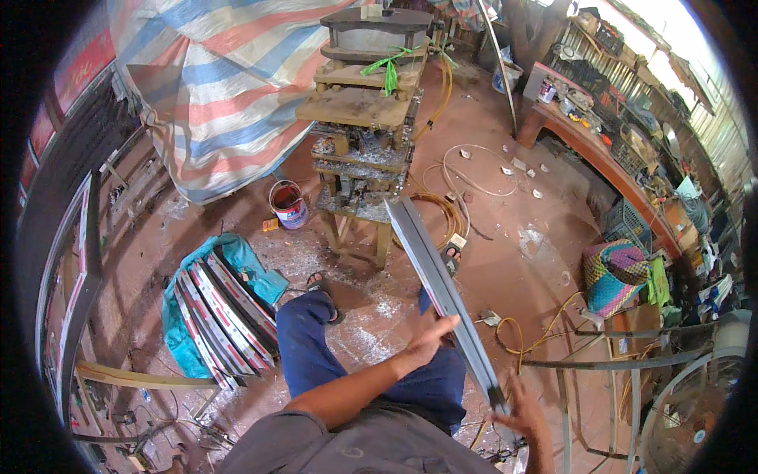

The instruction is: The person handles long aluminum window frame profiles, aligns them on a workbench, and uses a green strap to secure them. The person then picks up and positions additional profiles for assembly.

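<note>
A long dark grey metal profile with grooves along it slants across my lap, its far end up toward the machine. My left hand is closed round its left side at about the middle. At the near end my right hand grips the profile, thumb and fingers around its tip. In front of me stands a stacked machine with brown plates and a green tie. To my left, several similar profiles with red and white markings lie on a turquoise sheet.
A paint bucket stands left of the machine. Coiled hoses lie on the floor. On the right are a cluttered bench, a woven bag, a metal frame and a fan. A striped tarp hangs behind.
</note>
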The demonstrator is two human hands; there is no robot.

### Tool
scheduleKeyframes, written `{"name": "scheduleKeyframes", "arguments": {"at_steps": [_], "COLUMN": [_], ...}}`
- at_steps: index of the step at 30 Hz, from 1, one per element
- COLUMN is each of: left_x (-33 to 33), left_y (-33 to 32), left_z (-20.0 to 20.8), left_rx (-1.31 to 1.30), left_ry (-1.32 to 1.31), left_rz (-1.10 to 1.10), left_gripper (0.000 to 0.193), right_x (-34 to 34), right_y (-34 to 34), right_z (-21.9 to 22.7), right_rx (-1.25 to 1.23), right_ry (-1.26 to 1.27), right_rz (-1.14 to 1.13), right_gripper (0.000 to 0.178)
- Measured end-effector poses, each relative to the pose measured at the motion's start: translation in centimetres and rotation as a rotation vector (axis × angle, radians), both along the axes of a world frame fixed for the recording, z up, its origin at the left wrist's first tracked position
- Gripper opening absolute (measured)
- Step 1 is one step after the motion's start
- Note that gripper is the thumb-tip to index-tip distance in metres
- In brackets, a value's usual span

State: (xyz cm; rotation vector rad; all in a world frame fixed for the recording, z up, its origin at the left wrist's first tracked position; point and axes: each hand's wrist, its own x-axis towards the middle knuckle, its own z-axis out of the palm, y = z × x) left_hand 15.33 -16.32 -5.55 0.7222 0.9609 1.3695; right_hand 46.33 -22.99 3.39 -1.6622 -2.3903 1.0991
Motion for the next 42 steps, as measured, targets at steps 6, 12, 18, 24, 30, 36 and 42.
{"name": "scheduleKeyframes", "arguments": {"at_steps": [6,12,18,24,30,36,42], "left_x": [-3.7,-7.5,-10.0,-11.7,-11.9,-12.9,-15.9], "left_y": [2.3,6.9,9.3,11.1,11.8,13.3,15.6], "left_z": [3.0,3.2,7.0,7.1,6.7,8.0,7.0], "left_rx": [-0.139,-0.090,-0.115,-0.143,-0.130,-0.124,-0.110], "left_ry": [-0.284,-0.103,-0.100,-0.057,-0.114,-0.088,-0.064], "left_rz": [0.037,0.331,0.316,0.406,0.419,0.443,0.470], "left_gripper": [0.048,0.042,0.042,0.047,0.050,0.053,0.051], "right_x": [-1.6,-0.9,-5.0,-7.5,-7.9,-9.8,-12.3], "right_y": [-1.2,-0.8,2.1,3.8,4.2,5.9,8.3], "right_z": [-0.5,-3.6,0.5,1.3,2.7,3.9,5.1], "right_rx": [-0.551,-0.775,-0.858,-0.831,-0.876,-0.854,-0.866], "right_ry": [0.564,0.776,0.816,0.860,0.880,0.869,0.817], "right_rz": [0.011,-0.202,-0.286,-0.295,-0.310,-0.333,-0.322], "right_gripper": [0.118,0.119,0.108,0.090,0.088,0.088,0.090]}}
